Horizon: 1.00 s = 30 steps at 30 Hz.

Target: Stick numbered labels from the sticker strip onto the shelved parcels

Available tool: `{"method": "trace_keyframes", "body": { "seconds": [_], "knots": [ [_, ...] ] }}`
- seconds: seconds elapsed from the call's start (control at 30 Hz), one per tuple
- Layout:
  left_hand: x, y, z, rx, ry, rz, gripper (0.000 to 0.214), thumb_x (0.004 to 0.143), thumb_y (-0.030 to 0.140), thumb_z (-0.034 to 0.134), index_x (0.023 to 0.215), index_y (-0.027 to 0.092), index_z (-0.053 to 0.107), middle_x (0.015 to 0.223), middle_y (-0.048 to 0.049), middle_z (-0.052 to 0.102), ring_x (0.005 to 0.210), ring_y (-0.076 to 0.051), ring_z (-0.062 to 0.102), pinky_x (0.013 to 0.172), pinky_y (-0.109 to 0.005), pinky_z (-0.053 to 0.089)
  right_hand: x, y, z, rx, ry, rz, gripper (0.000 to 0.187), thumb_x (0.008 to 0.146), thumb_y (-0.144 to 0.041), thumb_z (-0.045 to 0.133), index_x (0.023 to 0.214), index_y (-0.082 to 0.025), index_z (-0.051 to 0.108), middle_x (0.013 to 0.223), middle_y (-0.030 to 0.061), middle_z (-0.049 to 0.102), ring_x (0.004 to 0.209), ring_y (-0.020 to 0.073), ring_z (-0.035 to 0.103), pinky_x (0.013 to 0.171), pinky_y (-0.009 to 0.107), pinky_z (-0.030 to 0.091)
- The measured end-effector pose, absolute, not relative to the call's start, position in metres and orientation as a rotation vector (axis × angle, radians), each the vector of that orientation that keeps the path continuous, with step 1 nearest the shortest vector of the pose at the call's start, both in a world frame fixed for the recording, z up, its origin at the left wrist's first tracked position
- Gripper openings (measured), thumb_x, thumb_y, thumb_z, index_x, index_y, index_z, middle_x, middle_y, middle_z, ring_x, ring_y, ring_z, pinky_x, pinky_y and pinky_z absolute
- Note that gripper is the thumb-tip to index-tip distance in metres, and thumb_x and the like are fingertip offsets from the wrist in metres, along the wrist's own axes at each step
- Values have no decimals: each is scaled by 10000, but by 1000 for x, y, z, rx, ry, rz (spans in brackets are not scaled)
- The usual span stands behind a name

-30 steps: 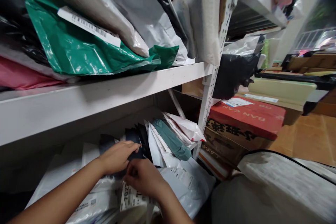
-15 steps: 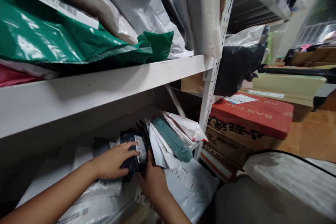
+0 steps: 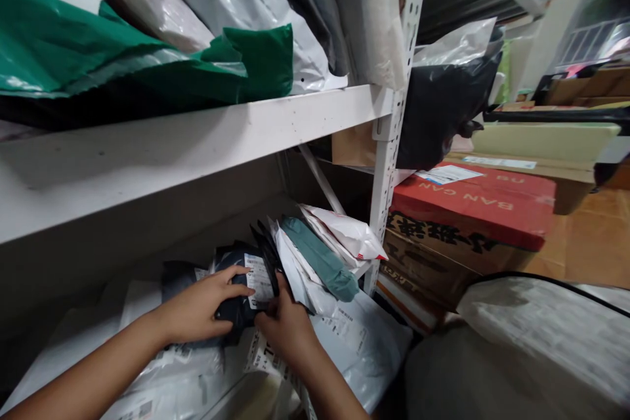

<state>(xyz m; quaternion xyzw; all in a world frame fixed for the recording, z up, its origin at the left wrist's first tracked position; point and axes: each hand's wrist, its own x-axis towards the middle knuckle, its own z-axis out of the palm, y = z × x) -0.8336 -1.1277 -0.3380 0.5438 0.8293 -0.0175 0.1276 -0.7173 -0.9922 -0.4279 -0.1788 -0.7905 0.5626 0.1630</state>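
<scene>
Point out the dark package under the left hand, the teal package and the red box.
Dark package [image 3: 259, 283]: head view, on its white label.
Teal package [image 3: 319, 252]: head view, about midway along its length.
Red box [image 3: 473, 195]: head view, on its lettered red top.

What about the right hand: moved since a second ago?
Yes. Judged against the white shelf post, the right hand has shifted rightward in the picture, closer to the post.

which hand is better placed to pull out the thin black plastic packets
Probably the right hand: it is at the thin black plastic packets, while the left hand is spread on the labelled dark plastic parcel.
</scene>
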Motion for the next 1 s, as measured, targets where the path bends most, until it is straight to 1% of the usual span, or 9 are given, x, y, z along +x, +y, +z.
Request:
{"method": "trace_keyframes", "body": {
  "seconds": [0.13,0.23,0.33,0.4,0.47,0.6,0.73,0.9,1.0],
  "knots": [
    [-837,-1128,-335,1549,2376,18,641,612,189,653,1241,282,571,1514,-72,313,1321,-324,399,1109,-412,308,-734,-1000,-448,-402,-1844,1713,581,746,-255,568,1312,-157,489,705,-5,623,649,159,572,674,277,481],
    [-846,-1126,-333,1398,2218,310,383,774,383,561,1125,248,632,1497,-45,362,1313,-288,411,1097,-368,309,-747,-1016,-462,-420,-1516,1741,433,816,-380,542,1197,-179,585,753,17,635,693,159,587,697,276,499],
    [-855,-1121,-333,1257,2090,500,402,883,494,383,1011,215,642,1424,-43,457,1290,-232,432,1089,-320,298,-754,-1032,-466,-489,-1369,1777,445,819,-446,533,1150,-158,608,801,51,656,720,174,596,733,308,509],
    [-858,-1118,-334,1267,2101,468,364,833,529,484,904,196,613,1406,-66,473,1281,-234,434,1078,-312,300,-755,-1039,-464,-503,-1330,1802,468,806,-458,535,1146,-142,601,830,67,667,743,183,605,767,327,509],
    [-858,-1117,-334,1287,2121,434,336,780,531,568,766,196,550,1413,-83,473,1281,-243,433,1062,-308,311,-754,-1043,-460,-494,-1304,1844,494,791,-466,538,1148,-129,584,855,80,676,776,191,619,794,337,508],
    [-857,-1118,-335,1290,2141,440,380,792,553,541,648,205,495,1436,-87,467,1288,-238,443,1042,-296,321,-751,-1041,-453,-458,-1265,1994,472,736,-483,580,1065,-146,604,935,98,697,832,208,649,781,325,524],
    [-858,-1118,-342,1343,2212,471,373,832,520,475,665,198,562,1383,-106,528,1238,-237,503,997,-295,363,-749,-1036,-447,-342,-1268,2185,294,628,-382,685,849,-190,660,892,66,729,869,230,670,805,322,527],
    [-858,-1116,-347,1414,2293,501,240,789,407,548,658,206,551,1161,-96,676,1233,-234,510,875,-271,434,-752,-1033,-453,-379,-1141,2342,336,540,-374,756,809,-188,675,874,71,746,897,262,680,781,341,538],
    [-855,-1117,-347,1442,2367,473,254,797,404,533,643,204,510,1159,-96,659,1147,-226,557,841,-289,449,-753,-1033,-460,-436,-1243,2288,308,558,-430,758,711,-174,679,745,78,734,791,264,684,706,353,545]
  ]
}}
